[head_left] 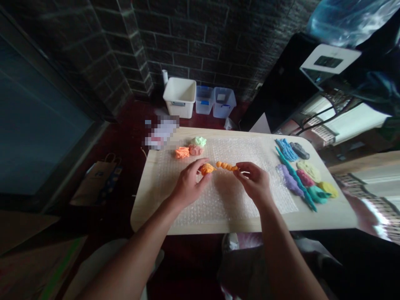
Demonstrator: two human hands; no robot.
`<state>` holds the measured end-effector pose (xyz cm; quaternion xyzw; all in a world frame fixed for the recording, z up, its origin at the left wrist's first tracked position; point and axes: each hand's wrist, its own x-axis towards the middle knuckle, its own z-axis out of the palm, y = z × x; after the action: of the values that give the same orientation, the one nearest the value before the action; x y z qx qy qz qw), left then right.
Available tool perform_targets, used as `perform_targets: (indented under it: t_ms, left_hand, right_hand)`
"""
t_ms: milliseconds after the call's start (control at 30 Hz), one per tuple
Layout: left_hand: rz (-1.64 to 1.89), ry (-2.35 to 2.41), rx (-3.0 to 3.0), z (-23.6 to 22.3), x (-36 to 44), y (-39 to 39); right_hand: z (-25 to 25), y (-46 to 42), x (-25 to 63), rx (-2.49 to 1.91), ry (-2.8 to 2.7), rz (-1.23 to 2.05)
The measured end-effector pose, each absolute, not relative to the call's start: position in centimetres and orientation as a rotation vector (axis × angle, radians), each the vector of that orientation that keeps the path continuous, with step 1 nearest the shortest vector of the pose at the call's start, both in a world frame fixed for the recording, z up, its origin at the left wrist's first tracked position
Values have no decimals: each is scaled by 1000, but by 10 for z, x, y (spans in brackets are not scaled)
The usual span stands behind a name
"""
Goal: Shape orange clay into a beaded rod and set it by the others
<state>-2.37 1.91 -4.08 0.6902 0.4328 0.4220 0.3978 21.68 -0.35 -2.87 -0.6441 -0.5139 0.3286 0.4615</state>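
My left hand [191, 183] pinches a lumpy ball of orange modelling clay [206, 168] between thumb and fingers. In my right hand [253, 183] is one end of a short, knobbly strip of orange clay [225, 166], its free end pointing left toward the ball. A narrow gap separates the strip from the ball's pointed tip. Both pieces are held above a sheet of bubble wrap [200, 210]. Beyond my left hand lie a bright orange clay lump [182, 152], a brownish-pink lump [196, 150] and a pale green lump [200, 141].
Several coloured clay pieces lie at the table's right, among them a long teal strip [292, 173], a purple piece [289, 179] and a blue one [286, 150]. Behind the wooden table [150, 200] stand a white bin [180, 98] and clear plastic boxes [224, 102].
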Motion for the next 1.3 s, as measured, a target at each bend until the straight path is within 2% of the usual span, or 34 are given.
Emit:
perform_targets:
  t_ms: [167,300,533,933,1200,1300]
  left_hand:
    - [1080,809,988,-32,-16,24]
    - [1001,656,713,-26,-9,22]
    - [907,687,824,-27,-2,17]
    - [950,650,998,-23,-4,19]
    - [1013,686,1068,-24,-4,15]
    - [998,686,1060,-22,-6,16]
  right_hand:
    - [-21,-5,216,-1786,-1566,682]
    - [-3,-11,207,-1765,-1692,482]
    - [25,-19,176,-1383,-1660,867]
    - [27,-19,179,-1362,-1641,886]
    - [17,-21,164,-1425,-1429,891]
    - [13,-18,159,-1370,-1248,1025]
